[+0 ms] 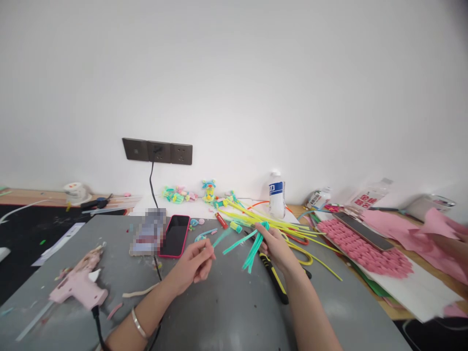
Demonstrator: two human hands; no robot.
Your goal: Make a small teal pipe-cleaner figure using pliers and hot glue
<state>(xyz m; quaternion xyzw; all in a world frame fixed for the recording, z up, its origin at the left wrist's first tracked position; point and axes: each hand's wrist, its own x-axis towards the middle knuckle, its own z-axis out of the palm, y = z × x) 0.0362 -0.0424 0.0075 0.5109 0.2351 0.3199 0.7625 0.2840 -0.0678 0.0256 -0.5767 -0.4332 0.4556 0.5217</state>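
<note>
My right hand (274, 246) is closed on a bunch of teal pipe cleaners (254, 253), whose loose ends hang down and to the left. My left hand (195, 263), with a bangle on the wrist, pinches the end of one teal pipe cleaner (222, 237), blurred by motion. Black-and-yellow handled pliers (273, 277) lie under my right hand, their jaws hidden. Beyond that hand is a spread of yellow pipe cleaners (288, 225). A short yellow-and-teal rolled piece (236, 226) and a small red item with white lettering (221, 220) lie between the hands.
To the left lies a pink glue gun (80, 287) with a black cord. A pink-edged phone (176, 235) lies mid-table. Small pipe-cleaner figures (209, 191) and a white bottle (277, 195) line the wall. At right, another person's hand (451, 243) is by pink sheets and pink braided work (365, 246).
</note>
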